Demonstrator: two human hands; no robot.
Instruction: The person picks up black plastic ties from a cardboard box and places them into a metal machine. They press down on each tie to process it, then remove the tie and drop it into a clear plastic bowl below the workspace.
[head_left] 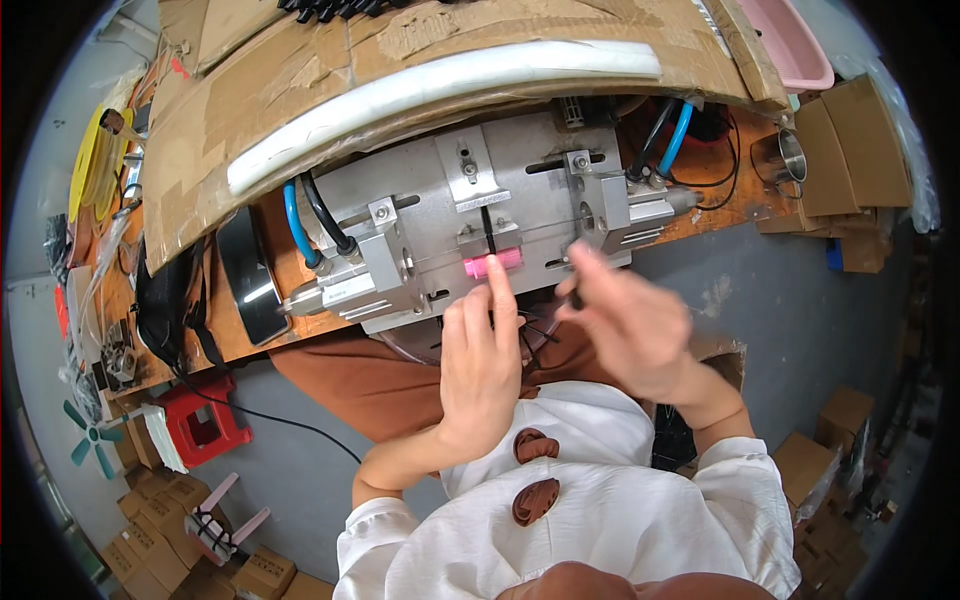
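At the middle of a grey metal fixture point(400, 150) lies a small pink cylindrical piece point(493, 263), with a thin black rod point(489, 228) running away from it on the far side. My left hand point(480, 370) reaches up from below, index finger stretched out so its tip touches the pink piece; its other fingers are bent. To the right, my right hand point(635, 325) is smeared by motion beside the fixture's right clamp. Its thumb and fingers are pinched together, and a small dark bit shows between them, too blurred to name.
Metal cylinder units point(360, 285) with blue and black hoses flank the fixture. Behind it stands cardboard with a white foam strip point(450, 85). A black phone-like slab point(252, 278) lies left on the wooden bench; a metal cup point(790, 157) stands right. A red stool point(205, 420) is below left.
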